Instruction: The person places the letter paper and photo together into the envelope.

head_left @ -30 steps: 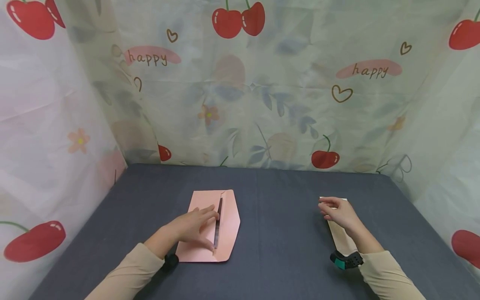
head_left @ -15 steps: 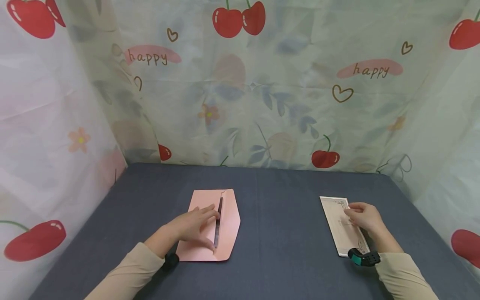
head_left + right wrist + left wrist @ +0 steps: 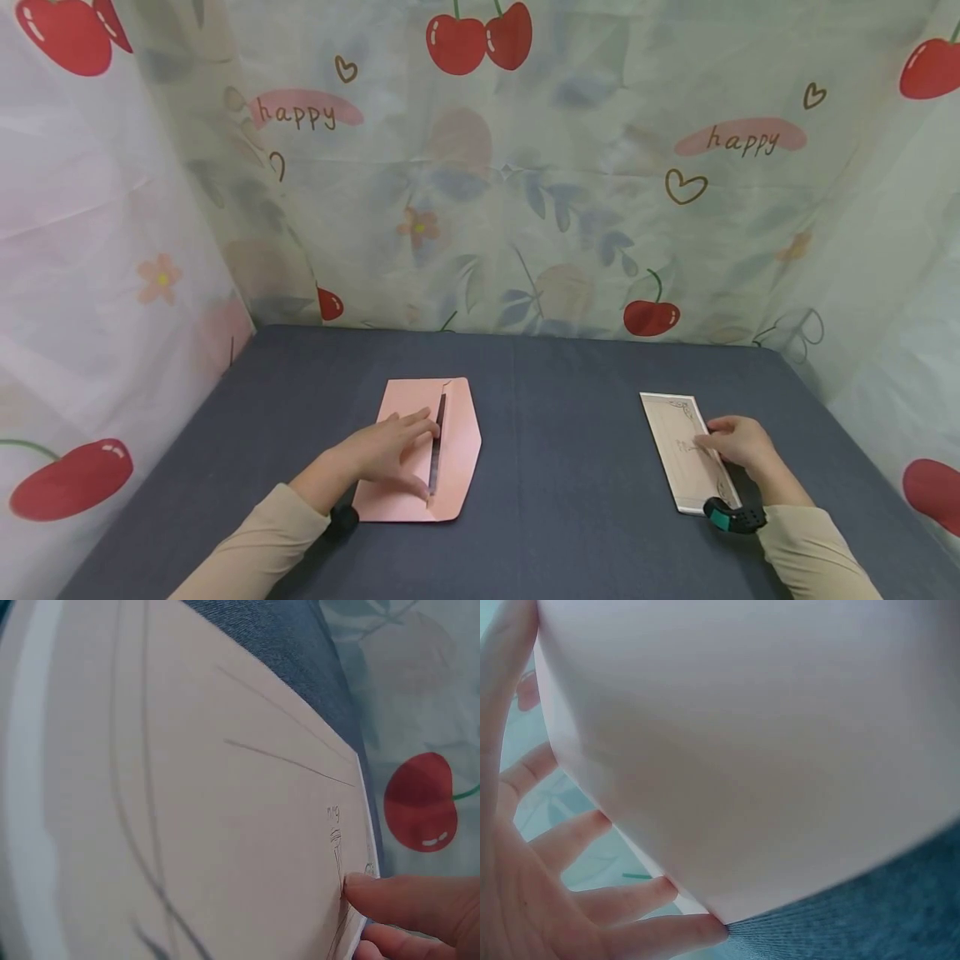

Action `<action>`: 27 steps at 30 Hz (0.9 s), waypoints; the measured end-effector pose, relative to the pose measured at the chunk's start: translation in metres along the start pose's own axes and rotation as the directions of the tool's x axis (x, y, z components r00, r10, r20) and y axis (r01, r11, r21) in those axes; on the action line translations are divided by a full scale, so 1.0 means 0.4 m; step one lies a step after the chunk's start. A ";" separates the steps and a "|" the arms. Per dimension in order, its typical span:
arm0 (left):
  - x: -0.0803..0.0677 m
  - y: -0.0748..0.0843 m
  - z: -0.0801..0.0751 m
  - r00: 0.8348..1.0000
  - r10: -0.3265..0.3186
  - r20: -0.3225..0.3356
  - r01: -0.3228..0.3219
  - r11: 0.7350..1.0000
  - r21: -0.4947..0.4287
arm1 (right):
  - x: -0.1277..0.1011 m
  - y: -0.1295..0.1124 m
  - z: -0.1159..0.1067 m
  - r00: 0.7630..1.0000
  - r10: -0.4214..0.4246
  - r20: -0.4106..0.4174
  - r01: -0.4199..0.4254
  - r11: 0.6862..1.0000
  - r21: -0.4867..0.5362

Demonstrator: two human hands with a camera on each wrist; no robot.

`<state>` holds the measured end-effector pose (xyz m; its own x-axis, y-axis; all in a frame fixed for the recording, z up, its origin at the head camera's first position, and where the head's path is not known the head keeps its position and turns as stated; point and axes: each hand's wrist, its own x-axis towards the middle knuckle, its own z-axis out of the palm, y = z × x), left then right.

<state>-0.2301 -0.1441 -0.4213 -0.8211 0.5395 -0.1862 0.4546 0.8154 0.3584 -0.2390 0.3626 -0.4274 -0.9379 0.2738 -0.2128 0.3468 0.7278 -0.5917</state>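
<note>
A pink envelope [image 3: 468,450] lies left of the middle, its flap spread out to the right and a dark slit showing along its mouth. My left hand [image 3: 390,454] rests over it with fingers spread. In the left wrist view, the fingertips [image 3: 660,889] touch the edge of the envelope's pale paper. On the right side lies a cream card [image 3: 678,458] with thin border lines, corner ornaments and small writing in the middle. My right hand [image 3: 742,442] pinches its right edge. The right wrist view has the thumb [image 3: 405,896] on its face, other fingers behind the edge.
A dark blue-grey cloth [image 3: 555,450] covers the table. Behind it hangs a printed curtain [image 3: 487,217] with cherries and the word happy, which also closes off both sides. A black band with a green part [image 3: 727,517] sits on the right wrist.
My right hand has moved right off the card's middle to its right edge, then slid slightly nearer, uncovering the card's face. My left hand and the envelope have stayed in place.
</note>
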 end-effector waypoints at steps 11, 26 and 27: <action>0.000 -0.001 0.002 1.000 0.007 -0.003 -0.007 1.000 0.010 | 0.007 0.008 0.010 0.999 0.024 -0.020 -0.025 0.999 -0.044; -0.002 0.001 -0.001 1.000 -0.002 0.004 0.002 1.000 0.000 | 0.001 0.007 0.010 0.999 0.037 -0.033 -0.038 0.999 -0.022; -0.002 0.001 -0.001 1.000 -0.003 0.002 0.003 1.000 0.002 | 0.001 0.007 0.010 0.999 0.030 -0.037 -0.030 0.999 -0.010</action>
<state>-0.2294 -0.1441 -0.4207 -0.8218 0.5373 -0.1897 0.4524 0.8177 0.3561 -0.2385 0.3620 -0.4322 -0.9263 0.3187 -0.2011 0.3749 0.7255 -0.5771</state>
